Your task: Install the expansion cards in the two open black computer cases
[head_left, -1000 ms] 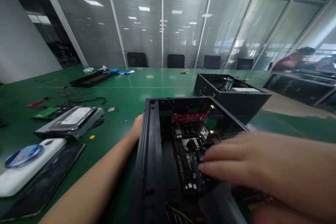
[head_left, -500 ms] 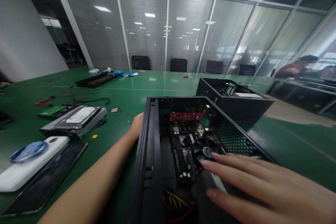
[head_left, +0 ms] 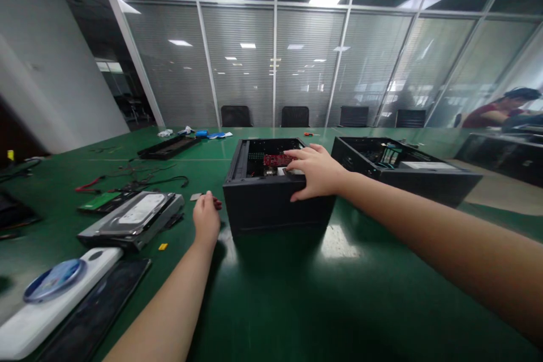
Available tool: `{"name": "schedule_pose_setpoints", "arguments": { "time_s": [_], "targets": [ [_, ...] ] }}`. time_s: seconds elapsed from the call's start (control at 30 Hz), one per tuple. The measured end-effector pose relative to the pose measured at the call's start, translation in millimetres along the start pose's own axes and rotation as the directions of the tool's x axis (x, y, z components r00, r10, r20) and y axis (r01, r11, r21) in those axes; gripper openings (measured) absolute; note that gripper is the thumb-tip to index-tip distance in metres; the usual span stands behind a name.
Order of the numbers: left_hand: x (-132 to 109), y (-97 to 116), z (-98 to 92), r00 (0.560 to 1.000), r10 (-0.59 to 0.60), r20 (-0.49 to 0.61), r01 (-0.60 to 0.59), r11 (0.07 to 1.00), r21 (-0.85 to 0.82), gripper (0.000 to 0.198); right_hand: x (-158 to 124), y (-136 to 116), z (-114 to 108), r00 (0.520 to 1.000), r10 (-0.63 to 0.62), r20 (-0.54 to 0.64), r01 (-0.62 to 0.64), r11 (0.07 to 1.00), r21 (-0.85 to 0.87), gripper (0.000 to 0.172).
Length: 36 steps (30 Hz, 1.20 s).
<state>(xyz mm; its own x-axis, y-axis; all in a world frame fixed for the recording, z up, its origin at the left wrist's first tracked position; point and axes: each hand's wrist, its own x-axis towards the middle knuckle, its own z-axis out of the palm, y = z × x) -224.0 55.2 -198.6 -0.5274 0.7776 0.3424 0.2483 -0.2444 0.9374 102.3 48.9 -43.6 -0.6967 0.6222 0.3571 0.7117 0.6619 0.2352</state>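
A black open-topped computer case (head_left: 271,206) stands on the green table in front of me. Over the top edge of its near wall lies my right hand (head_left: 318,172), thumb down the outside and fingers reaching over the opening; it grips that edge. Inside, part of a red circuit board (head_left: 274,160) shows, and most of the interior is hidden by the near wall and my hand. My left hand (head_left: 206,219) is left of the case, apart from it, with loosely bent fingers and nothing visible in them. A small silvery piece (head_left: 195,197) lies just behind it.
Left on the table (head_left: 254,305) are a hard drive (head_left: 142,209) on a metal box, a green circuit board (head_left: 99,202), cables, a yellow bit (head_left: 163,246) and a white slab (head_left: 91,271). A second open case (head_left: 403,181) stands right. A person (head_left: 496,113) sits far right.
The computer case has moved away from me across the table. My right hand has gone from above its inside to its near edge. My left hand has come off its left side.
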Motion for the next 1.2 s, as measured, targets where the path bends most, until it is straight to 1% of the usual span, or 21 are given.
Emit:
{"name": "schedule_pose_setpoints", "arguments": {
  "time_s": [0.07,0.1,0.17,0.2,0.23,0.3,0.4,0.47,0.53,0.57,0.63,0.67,0.7,0.73,0.77,0.83,0.87,0.9,0.97,1.03,1.2],
  "targets": [
    [0.1,-0.7,0.4,0.999,-0.051,-0.008,0.051,0.999,-0.017,0.043,25.3,9.4,26.3,0.983,0.166,-0.076,-0.169,0.985,-0.036,0.090],
    [-0.9,-0.4,1.5,0.998,-0.054,0.012,0.054,0.999,0.001,0.043,35.2,11.1,39.4,0.956,0.263,-0.130,-0.272,0.961,-0.052,0.091],
    [-3.7,0.9,4.5,0.996,-0.012,0.091,0.005,0.997,0.073,0.045,48.1,9.5,63.8,0.871,0.434,-0.231,-0.462,0.884,-0.077,0.086],
    [-5.3,1.7,6.1,0.991,0.014,0.136,-0.027,0.995,0.098,0.046,50.8,7.6,73.8,0.833,0.488,-0.261,-0.524,0.847,-0.088,0.081],
    [-6.7,2.4,7.7,0.984,0.034,0.175,-0.054,0.992,0.113,0.046,51.0,5.8,81.5,0.813,0.515,-0.272,-0.556,0.825,-0.100,0.078],
    [-8.8,3.3,10.8,0.973,0.053,0.226,-0.084,0.988,0.129,0.047,43.9,6.0,88.3,0.826,0.502,-0.256,-0.543,0.830,-0.128,0.077],
    [-10.6,3.2,15.1,0.960,0.046,0.277,-0.084,0.988,0.127,0.047,18.7,24.7,76.1,0.862,0.438,-0.256,-0.486,0.856,-0.173,0.079],
    [-11.7,2.9,18.2,0.950,0.040,0.309,-0.085,0.988,0.133,0.047,-4.6,51.8,57.9,0.841,0.469,-0.269,-0.525,0.827,-0.201,0.079],
    [-13.4,3.1,21.3,0.941,0.044,0.335,-0.101,0.983,0.154,0.047,-31.4,86.8,37.7,0.774,0.580,-0.253,-0.629,0.747,-0.213,0.077],
    [-14.5,3.4,22.5,0.936,0.051,0.348,-0.116,0.979,0.167,0.048,-46.0,104.8,28.3,0.723,0.656,-0.216,-0.690,0.692,-0.212,0.077],
    [-16.9,4.4,24.5,0.924,0.065,0.377,-0.145,0.971,0.188,0.048,-77.3,135.9,12.5,0.614,0.788,-0.037,-0.779,0.598,-0.189,0.074],
    [-18.0,5.0,25.0,0.918,0.070,0.391,-0.157,0.968,0.195,0.048,-93.3,146.9,6.5,0.583,0.808,0.085,-0.793,0.589,-0.156,0.074],
    [-19.1,5.7,25.3,0.912,0.074,0.404,-0.167,0.965,0.201,0.049,-109.1,154.2,1.9,0.583,0.788,0.195,-0.786,0.609,-0.109,0.075],
    [-20.2,6.5,25.3,0.907,0.074,0.414,-0.173,0.963,0.207,0.049,-124.0,157.7,-1.3,0.616,0.739,0.272,-0.758,0.650,-0.050,0.074],
    [-21.0,7.4,25.2,0.903,0.074,0.423,-0.179,0.961,0.213,0.049,-137.4,157.9,-3.2,0.667,0.677,0.311,-0.714,0.700,0.007,0.072],
    [-22.4,9.1,24.5,0.894,0.069,0.442,-0.183,0.958,0.220,0.049,-158.2,151.6,-4.1,0.775,0.559,0.296,-0.601,0.796,0.072,0.063],
    [-22.9,9.9,24.1,0.890,0.064,0.451,-0.181,0.958,0.220,0.049,-165.1,146.9,-3.7,0.809,0.523,0.267,-0.557,0.827,0.068,0.061],
    [-23.1,10.6,23.7,0.885,0.059,0.461,-0.178,0.959,0.219,0.049,-169.7,142.1,-3.2,0.829,0.506,0.239,-0.530,0.847,0.047,0.060],
    [-22.8,11.2,23.1,0.881,0.050,0.471,-0.172,0.960,0.219,0.050,-173.6,133.1,-3.3,0.841,0.493,0.222,-0.506,0.863,0.001,0.060],
    [-21.7,10.4,23.0,0.881,0.044,0.472,-0.166,0.961,0.220,0.050,-173.5,124.1,-6.3,0.837,0.495,0.235,-0.502,0.864,-0.031,0.058],
    [-18.5,6.7,25.9,0.882,0.020,0.472,-0.117,0.977,0.177,0.050,-176.4,84.7,-27.3,0.840,0.467,0.275,-0.453,0.884,-0.116,0.058]
  ]
}}
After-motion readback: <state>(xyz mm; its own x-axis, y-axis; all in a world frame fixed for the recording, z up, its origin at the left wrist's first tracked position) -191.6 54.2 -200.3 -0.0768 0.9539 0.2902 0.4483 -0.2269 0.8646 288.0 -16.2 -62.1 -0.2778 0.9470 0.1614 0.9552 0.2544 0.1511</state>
